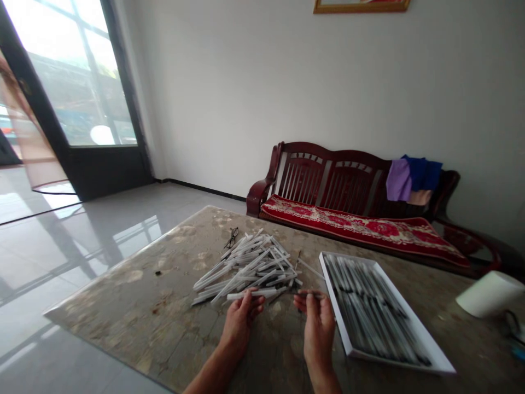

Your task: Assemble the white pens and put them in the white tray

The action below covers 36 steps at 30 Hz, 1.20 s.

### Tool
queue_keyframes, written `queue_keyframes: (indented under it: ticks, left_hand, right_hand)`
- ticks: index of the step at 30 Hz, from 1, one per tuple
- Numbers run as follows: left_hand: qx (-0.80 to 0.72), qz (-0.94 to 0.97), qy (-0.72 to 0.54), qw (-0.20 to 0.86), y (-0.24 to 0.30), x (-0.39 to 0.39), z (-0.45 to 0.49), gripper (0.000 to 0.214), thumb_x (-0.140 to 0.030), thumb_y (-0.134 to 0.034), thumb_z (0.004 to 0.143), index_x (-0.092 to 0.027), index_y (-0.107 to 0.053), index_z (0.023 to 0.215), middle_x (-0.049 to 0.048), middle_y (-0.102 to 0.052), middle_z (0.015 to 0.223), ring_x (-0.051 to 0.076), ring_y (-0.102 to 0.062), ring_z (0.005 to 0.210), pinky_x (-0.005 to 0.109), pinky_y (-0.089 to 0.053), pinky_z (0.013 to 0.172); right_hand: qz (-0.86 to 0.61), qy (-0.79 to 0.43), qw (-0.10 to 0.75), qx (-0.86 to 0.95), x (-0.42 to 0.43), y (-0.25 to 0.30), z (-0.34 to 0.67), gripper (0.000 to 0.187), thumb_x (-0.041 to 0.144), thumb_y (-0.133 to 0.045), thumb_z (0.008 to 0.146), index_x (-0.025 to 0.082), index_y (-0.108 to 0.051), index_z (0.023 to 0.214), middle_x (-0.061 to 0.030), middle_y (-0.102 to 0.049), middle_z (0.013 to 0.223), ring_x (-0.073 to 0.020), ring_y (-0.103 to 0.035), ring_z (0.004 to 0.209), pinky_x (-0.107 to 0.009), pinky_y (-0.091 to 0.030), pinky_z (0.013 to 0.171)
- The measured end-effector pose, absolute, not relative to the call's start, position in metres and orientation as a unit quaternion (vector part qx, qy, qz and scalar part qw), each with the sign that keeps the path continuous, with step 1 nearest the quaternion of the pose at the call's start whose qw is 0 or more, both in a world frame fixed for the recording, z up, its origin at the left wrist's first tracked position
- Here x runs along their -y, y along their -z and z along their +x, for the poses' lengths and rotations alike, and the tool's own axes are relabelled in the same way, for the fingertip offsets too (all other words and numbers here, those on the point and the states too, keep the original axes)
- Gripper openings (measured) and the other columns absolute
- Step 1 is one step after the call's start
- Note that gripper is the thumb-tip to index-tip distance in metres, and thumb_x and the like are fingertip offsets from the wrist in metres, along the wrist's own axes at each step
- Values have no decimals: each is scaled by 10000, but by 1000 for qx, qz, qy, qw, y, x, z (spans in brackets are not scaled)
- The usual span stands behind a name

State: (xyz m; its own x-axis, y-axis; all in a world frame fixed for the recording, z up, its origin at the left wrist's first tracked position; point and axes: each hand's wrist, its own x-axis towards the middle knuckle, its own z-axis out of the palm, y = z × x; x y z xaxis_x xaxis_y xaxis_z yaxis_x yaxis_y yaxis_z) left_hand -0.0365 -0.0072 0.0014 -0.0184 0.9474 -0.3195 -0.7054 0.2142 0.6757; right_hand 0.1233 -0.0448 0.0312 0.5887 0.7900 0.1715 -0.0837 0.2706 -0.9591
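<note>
My left hand (pixel 241 314) is closed, pinching a white pen barrel (pixel 266 293) that lies roughly level and points right. To its right, my right hand (pixel 315 317) is closed with thumb against fingers on a thin dark piece (pixel 301 294), too blurred to name surely. The two hands are apart, above the near part of the table. Just beyond them lies a loose pile of white pen barrels (pixel 258 257), crossing at many angles. Beside my right hand stands a shallow white box (pixel 348 342) with rows of pens (pixel 373 306) showing dark parts.
A pair of glasses (pixel 232 238) rests behind the pile on the patterned table (pixel 143 306). A white roll (pixel 488 294) lies at the right. Beyond the table is a wooden bench (pixel 262 191) with a red cover (pixel 361 224) and cloths (pixel 414 178) over its back.
</note>
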Motion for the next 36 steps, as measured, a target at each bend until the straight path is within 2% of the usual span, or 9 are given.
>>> queue_keyframes:
  ticks: [5,10,17,20,23,25,28,33,36]
  left_hand:
    - [-370,174,-601,686,0,9,-36,313,-354,-837,666,-127,-702,836,59,-750,710,164,-719,677,199,-570,562]
    - [-364,165,-592,700,-2,9,-36,280,-309,-854,650,-131,-702,804,45,-739,687,144,-703,626,185,-550,519]
    - [-330,201,-550,740,-4,14,-32,345,-326,-874,615,-107,-703,820,46,-720,654,138,-686,597,175,-534,488]
    - [-333,178,-556,741,-6,13,-34,253,-266,-837,681,-113,-688,817,33,-710,657,133,-691,600,167,-537,487]
    - [-347,131,-580,725,-9,10,-37,88,-176,-734,797,-130,-666,829,17,-702,670,112,-689,583,154,-538,480]
    - [-352,112,-587,720,-10,8,-39,18,-134,-667,848,-134,-654,836,15,-696,669,107,-688,574,155,-542,473]
    - [-357,108,-589,717,-10,7,-39,50,-92,-638,858,-133,-646,831,16,-689,664,115,-692,572,161,-546,462]
    - [-368,124,-581,715,-9,8,-36,47,-72,-662,834,-118,-670,835,35,-705,684,117,-696,587,164,-559,491]
    - [-366,143,-578,715,-8,9,-35,76,-107,-738,778,-114,-691,838,30,-707,683,118,-695,598,160,-558,502]
  right_hand:
    - [-513,-323,720,337,46,-33,122,365,536,-643,803,181,-618,884,-48,-691,867,-190,-681,732,-334,-584,676]
    - [-509,-348,716,327,48,-36,128,357,525,-648,799,182,-616,892,-45,-692,860,-194,-684,733,-320,-580,650]
    - [-537,-352,659,390,53,-26,114,321,505,-612,810,187,-642,849,-55,-692,824,-209,-671,740,-315,-566,641]
    - [-552,-342,606,460,51,-18,109,275,410,-645,775,192,-670,941,-61,-703,870,-204,-659,756,-292,-547,648]
    - [-576,-315,558,507,46,-13,121,376,288,-610,758,202,-639,1123,-54,-708,914,-193,-657,742,-295,-537,672]
    - [-613,-267,526,526,41,-10,139,336,243,-555,761,204,-664,1076,-58,-716,894,-206,-665,762,-316,-530,718]
    - [-671,-184,452,558,37,-9,163,244,195,-520,760,217,-705,917,-74,-729,912,-232,-677,862,-331,-505,799]
    - [-714,-96,298,626,39,-6,171,227,142,-527,789,227,-704,903,-74,-704,934,-225,-670,901,-289,-478,789]
    - [-720,-61,238,649,39,-4,166,192,136,-538,804,237,-694,854,-68,-685,931,-215,-660,889,-274,-467,770]
